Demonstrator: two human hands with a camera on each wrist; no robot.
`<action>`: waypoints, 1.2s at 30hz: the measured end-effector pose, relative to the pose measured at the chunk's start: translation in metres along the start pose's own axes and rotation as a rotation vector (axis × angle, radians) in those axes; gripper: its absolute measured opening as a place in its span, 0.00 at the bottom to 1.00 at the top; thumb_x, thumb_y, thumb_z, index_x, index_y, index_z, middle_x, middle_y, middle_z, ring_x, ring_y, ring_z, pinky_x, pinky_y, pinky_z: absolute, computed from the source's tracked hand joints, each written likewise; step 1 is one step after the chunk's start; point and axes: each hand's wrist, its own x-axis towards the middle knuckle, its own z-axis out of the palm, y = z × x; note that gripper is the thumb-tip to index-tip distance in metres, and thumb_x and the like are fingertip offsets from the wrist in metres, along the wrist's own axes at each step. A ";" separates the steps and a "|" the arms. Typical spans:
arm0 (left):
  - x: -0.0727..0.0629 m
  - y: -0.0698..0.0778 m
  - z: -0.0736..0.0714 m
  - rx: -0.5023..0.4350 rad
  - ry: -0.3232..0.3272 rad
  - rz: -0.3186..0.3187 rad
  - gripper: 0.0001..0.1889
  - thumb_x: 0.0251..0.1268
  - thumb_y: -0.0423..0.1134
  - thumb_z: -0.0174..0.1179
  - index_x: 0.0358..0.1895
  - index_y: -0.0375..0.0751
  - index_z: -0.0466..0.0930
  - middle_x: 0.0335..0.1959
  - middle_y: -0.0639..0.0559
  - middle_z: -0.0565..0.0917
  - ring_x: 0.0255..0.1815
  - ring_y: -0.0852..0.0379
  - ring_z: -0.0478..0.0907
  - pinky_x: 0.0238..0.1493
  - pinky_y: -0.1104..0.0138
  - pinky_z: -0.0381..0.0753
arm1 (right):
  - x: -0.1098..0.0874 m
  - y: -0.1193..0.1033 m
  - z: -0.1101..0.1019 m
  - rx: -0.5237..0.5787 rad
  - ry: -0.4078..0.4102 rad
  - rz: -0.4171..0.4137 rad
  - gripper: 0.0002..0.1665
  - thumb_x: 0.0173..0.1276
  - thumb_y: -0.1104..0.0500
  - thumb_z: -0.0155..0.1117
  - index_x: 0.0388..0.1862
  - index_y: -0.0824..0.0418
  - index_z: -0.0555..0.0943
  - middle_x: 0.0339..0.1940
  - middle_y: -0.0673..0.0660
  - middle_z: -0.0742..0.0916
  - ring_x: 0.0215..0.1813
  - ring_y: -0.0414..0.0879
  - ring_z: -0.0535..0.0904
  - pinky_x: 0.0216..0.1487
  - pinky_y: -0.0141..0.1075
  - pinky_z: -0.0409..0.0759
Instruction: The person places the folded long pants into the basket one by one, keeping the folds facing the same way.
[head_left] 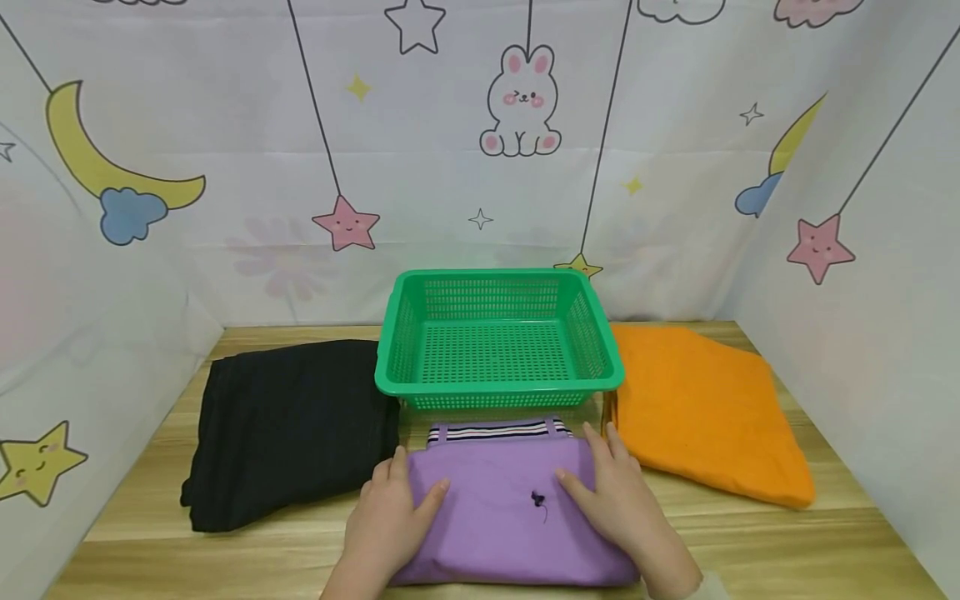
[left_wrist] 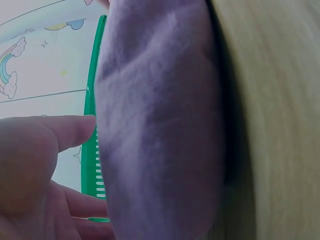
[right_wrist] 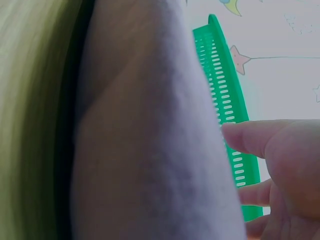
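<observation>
While left hand (head_left: 388,515), right hand (head_left: 621,493), straight-fingered, touch edges of purple cloth (head_left: 498,517) | tabletop strips (head_left: 277,554) flank both

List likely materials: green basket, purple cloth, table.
Green basket: looks like moulded plastic, smooth with a slight sheen; regular slots and a rounded rim suggest it.
Purple cloth: fabric, matte, with soft folds; fibre can't be told.
Table: wood or wood-look laminate, low sheen; pale grain streaks fit either.
</observation>
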 end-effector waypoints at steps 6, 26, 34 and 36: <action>0.000 -0.001 0.000 0.008 -0.029 -0.043 0.42 0.61 0.59 0.56 0.65 0.24 0.63 0.55 0.29 0.74 0.53 0.32 0.75 0.47 0.43 0.76 | 0.000 0.004 0.000 0.022 0.004 -0.004 0.48 0.65 0.41 0.60 0.74 0.66 0.55 0.71 0.78 0.58 0.68 0.75 0.60 0.64 0.64 0.61; 0.004 -0.011 -0.001 -0.020 -0.091 -0.052 0.41 0.61 0.56 0.58 0.62 0.18 0.64 0.53 0.25 0.75 0.54 0.32 0.75 0.51 0.43 0.74 | -0.003 0.013 -0.003 0.056 -0.033 0.063 0.49 0.65 0.42 0.60 0.73 0.68 0.53 0.60 0.78 0.73 0.60 0.68 0.72 0.59 0.60 0.70; 0.006 -0.015 0.000 -0.063 -0.095 -0.025 0.38 0.60 0.54 0.59 0.58 0.18 0.68 0.50 0.26 0.78 0.54 0.33 0.76 0.53 0.44 0.74 | -0.005 0.016 -0.005 0.050 -0.082 0.118 0.53 0.66 0.38 0.57 0.74 0.70 0.48 0.61 0.77 0.73 0.58 0.69 0.74 0.56 0.60 0.71; 0.007 -0.016 -0.001 -0.082 -0.092 -0.020 0.37 0.60 0.54 0.60 0.56 0.18 0.70 0.49 0.27 0.79 0.52 0.34 0.77 0.52 0.45 0.75 | -0.005 0.017 -0.006 0.067 -0.093 0.130 0.55 0.65 0.37 0.57 0.74 0.70 0.45 0.61 0.78 0.72 0.57 0.70 0.75 0.56 0.60 0.71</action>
